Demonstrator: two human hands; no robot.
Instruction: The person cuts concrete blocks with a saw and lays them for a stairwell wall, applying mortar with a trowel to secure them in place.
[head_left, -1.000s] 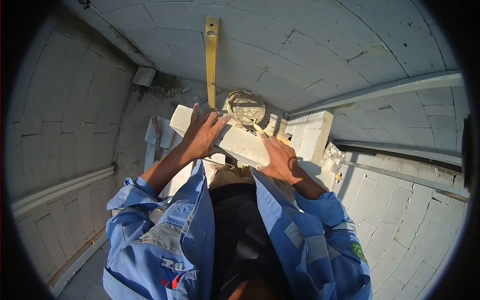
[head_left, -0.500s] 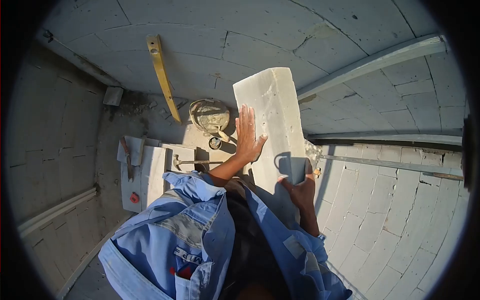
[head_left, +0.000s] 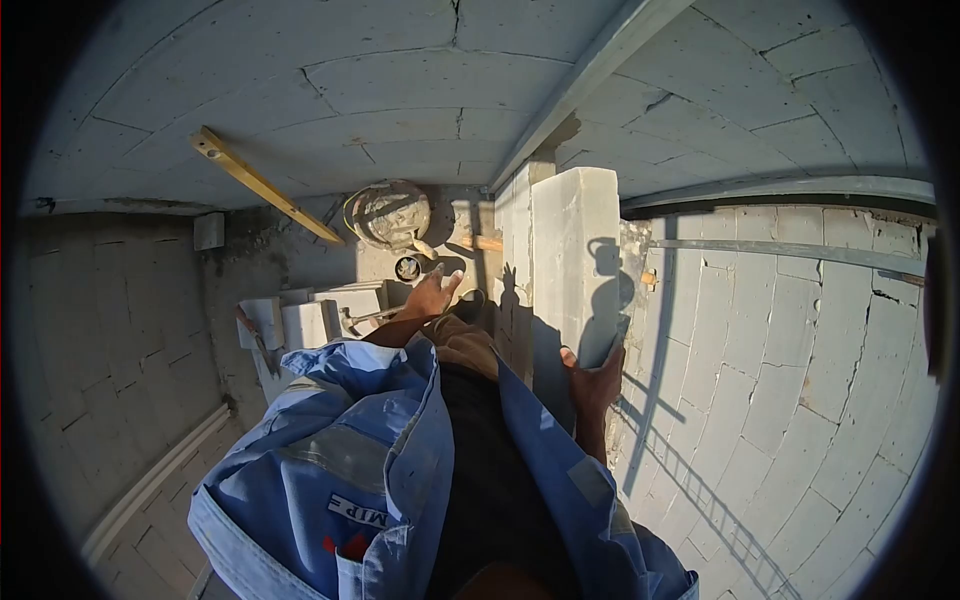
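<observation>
Our right hand (head_left: 594, 382) curls around the near end of the pale grey rectangular masonry block (head_left: 574, 240), fingers wrapped over its lower corner. Our left hand (head_left: 432, 294) has come off it and hangs open with the fingers loosely spread, left of the block; we cannot tell whether it touches anything. Half a second ago the left palm lay flat on the block's face and the block stood raised and tilted. Now it lies lengthwise at the centre of the frame, along the top of the pale block wall (head_left: 760, 330). We judge that the wall, not our arms, now bears its weight.

The block is chalky, matte and sharp-edged, with a few small pits. Upper left of it sits a round mortar-crusted bucket (head_left: 388, 212) beside a small round tin (head_left: 407, 267). Farther left leans a long yellow spirit level (head_left: 262, 186).
</observation>
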